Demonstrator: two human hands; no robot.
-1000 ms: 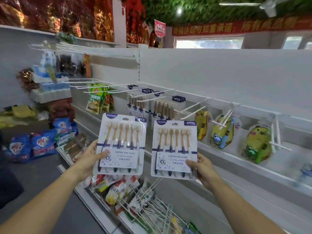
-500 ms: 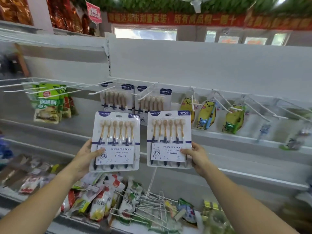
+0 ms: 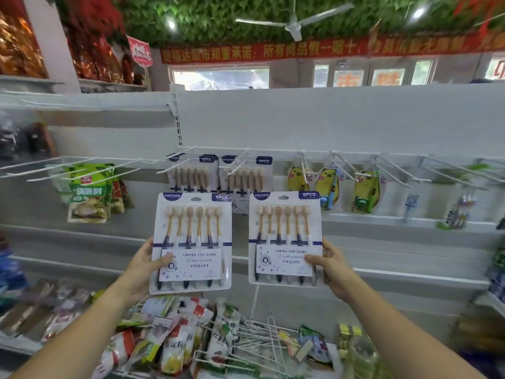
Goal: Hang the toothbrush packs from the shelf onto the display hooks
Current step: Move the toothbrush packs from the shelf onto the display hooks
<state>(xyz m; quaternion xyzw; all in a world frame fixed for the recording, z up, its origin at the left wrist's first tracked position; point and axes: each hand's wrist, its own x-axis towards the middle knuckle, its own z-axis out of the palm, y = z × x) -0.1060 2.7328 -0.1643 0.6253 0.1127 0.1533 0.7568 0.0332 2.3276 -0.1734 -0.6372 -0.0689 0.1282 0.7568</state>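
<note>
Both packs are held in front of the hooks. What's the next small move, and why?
Probably lift the right pack, gripped low by the right hand, and slide its hang hole onto the hook above-left, where matching packs already hang. The left hand holds the left pack, also below the hooks, unhooked.

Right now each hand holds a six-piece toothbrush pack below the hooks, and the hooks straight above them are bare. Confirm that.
One thing is wrong. In the head view the left hand grips the left pack and the right hand the right pack, both six-piece, below the hooks, but those hooks are not bare: hung packs already sit on them.
</note>
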